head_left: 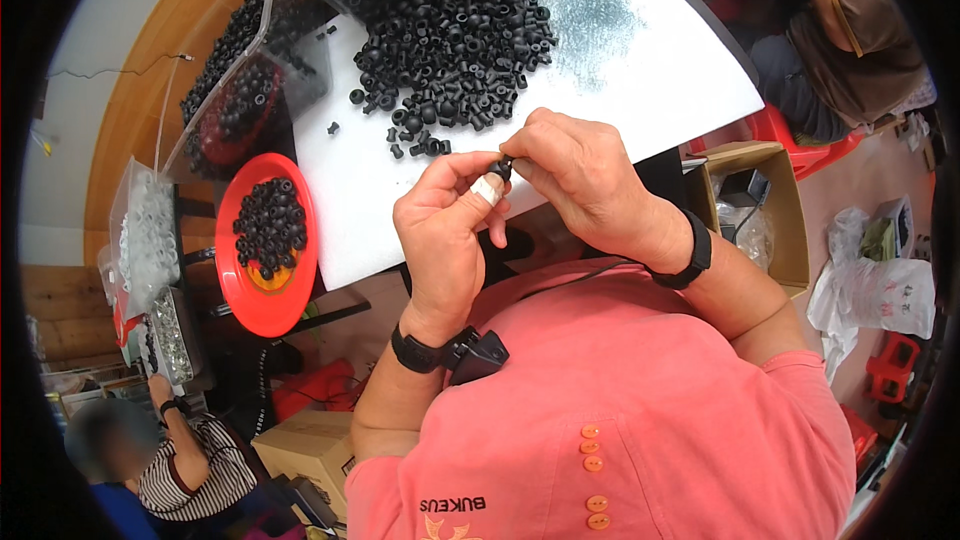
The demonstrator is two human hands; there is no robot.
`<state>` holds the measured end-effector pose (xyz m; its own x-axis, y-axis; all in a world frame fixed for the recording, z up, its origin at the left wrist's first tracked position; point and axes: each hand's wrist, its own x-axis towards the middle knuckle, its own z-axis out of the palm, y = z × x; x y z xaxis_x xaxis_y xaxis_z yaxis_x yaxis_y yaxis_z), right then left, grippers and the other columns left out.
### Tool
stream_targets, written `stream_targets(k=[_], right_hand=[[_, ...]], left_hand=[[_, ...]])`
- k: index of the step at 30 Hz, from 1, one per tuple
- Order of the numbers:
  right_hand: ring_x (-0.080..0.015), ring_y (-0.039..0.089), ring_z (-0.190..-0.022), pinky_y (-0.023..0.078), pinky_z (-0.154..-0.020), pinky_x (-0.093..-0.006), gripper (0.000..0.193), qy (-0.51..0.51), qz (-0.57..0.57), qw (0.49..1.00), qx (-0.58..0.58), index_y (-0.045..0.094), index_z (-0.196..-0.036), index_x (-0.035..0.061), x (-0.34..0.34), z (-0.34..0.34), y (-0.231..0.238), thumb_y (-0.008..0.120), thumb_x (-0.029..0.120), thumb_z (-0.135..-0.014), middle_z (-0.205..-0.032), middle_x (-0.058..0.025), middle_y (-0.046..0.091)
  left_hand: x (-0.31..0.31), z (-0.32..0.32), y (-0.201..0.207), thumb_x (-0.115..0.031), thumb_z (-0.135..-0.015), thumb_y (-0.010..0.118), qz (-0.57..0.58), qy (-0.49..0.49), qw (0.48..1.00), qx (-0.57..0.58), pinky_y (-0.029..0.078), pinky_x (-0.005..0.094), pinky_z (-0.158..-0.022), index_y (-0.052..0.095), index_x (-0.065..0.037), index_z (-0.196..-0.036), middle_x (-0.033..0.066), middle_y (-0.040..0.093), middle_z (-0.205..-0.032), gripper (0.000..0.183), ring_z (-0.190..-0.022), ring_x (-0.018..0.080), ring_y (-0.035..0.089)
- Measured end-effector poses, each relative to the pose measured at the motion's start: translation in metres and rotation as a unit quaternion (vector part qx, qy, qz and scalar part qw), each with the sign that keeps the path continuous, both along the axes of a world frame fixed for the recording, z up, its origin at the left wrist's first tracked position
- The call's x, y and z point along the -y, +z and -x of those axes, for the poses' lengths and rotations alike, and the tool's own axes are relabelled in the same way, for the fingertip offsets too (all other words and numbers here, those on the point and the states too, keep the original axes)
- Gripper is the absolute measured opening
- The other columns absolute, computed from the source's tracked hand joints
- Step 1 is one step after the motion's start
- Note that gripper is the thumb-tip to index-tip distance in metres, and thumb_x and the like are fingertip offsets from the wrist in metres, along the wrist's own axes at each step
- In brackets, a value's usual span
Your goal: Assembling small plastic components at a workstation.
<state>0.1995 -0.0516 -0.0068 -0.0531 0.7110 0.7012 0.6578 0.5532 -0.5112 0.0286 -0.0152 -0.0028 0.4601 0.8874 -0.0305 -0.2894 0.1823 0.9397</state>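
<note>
My left hand (438, 225), white tape around its thumb, pinches a small round black rubber piece (500, 170) at the near edge of a white foam sheet (680, 70). Closed fingertips of my right hand (590, 175) meet the same piece from the other side, partly hiding it. Just beyond my hands lies a large heap of small black rubber pieces (450, 50), some flared like spools and others rounder. A few loose ones have strayed to its near side.
At left, a red plate (228, 270) bears rounded black pieces. Clear bins (300, 90) of black parts stand behind it. A cardboard box (795, 230) sits at right. Two other people work nearby, one (190, 460) lower left, one (850, 50) upper right.
</note>
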Motion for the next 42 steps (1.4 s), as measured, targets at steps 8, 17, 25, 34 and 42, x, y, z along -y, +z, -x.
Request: stream_targets(k=[8,17,25,34,42], right_hand=[[-0.029,0.058,-0.064,0.046,-0.055,-0.0405,0.023,-0.081,-0.062,0.992,0.08,0.053,-0.082,0.0046,0.001,0.013,0.003,0.072,0.009,-0.069,-0.072,-0.0103,0.053],[-0.0277,0.054,-0.064,0.042,-0.056,-0.0399,0.033,-0.077,-0.085,0.991,0.072,0.05,-0.078,0.0047,0.002,0.018,0.0,0.076,0.019,-0.065,-0.073,-0.0102,0.05],[-0.0278,0.053,-0.061,0.041,-0.054,-0.0395,0.023,-0.129,-0.084,0.987,0.051,0.049,-0.077,0.0065,0.001,0.029,-0.006,0.068,0.006,-0.064,-0.07,-0.0095,0.048],[-0.0273,0.053,-0.055,0.043,-0.05,-0.0394,0.024,-0.093,-0.116,0.986,0.07,0.048,-0.074,0.0078,-0.002,0.01,-0.006,0.069,0.007,-0.062,-0.067,-0.008,0.049],[-0.0297,0.059,-0.058,0.045,-0.05,-0.0405,0.031,-0.007,-0.035,0.998,0.058,0.049,-0.077,0.0065,-0.001,0.004,0.002,0.076,0.011,-0.063,-0.068,-0.0092,0.053]], left_hand=[[0.002,-0.003,-0.001,0.003,-0.094,0.062,0.004,0.013,1.0,0.004,0.044,0.0229,-0.049,0.065,0.01,-0.111,0.0124,0.068,-0.09,0.018,-0.061,0.0117,0.058],[0.003,0.0,0.0,0.005,-0.095,0.058,0.014,0.013,0.999,0.03,0.047,0.0235,-0.051,0.065,0.01,-0.109,0.0116,0.069,-0.09,0.016,-0.061,0.0116,0.059],[0.004,-0.006,0.008,0.006,-0.095,0.056,0.059,0.053,0.996,0.031,0.055,0.0265,-0.06,0.064,0.009,-0.109,0.0129,0.07,-0.093,0.017,-0.068,0.0144,0.066],[-0.002,0.005,0.018,-0.004,-0.095,0.061,-0.005,-0.076,0.991,-0.111,0.049,0.0238,-0.052,0.067,0.008,-0.109,0.0119,0.071,-0.087,0.02,-0.061,0.0123,0.063],[-0.002,0.007,0.009,-0.004,-0.094,0.064,-0.013,-0.072,0.994,-0.076,0.044,0.0203,-0.049,0.07,0.006,-0.098,0.0078,0.069,-0.078,0.014,-0.064,0.0096,0.062]])
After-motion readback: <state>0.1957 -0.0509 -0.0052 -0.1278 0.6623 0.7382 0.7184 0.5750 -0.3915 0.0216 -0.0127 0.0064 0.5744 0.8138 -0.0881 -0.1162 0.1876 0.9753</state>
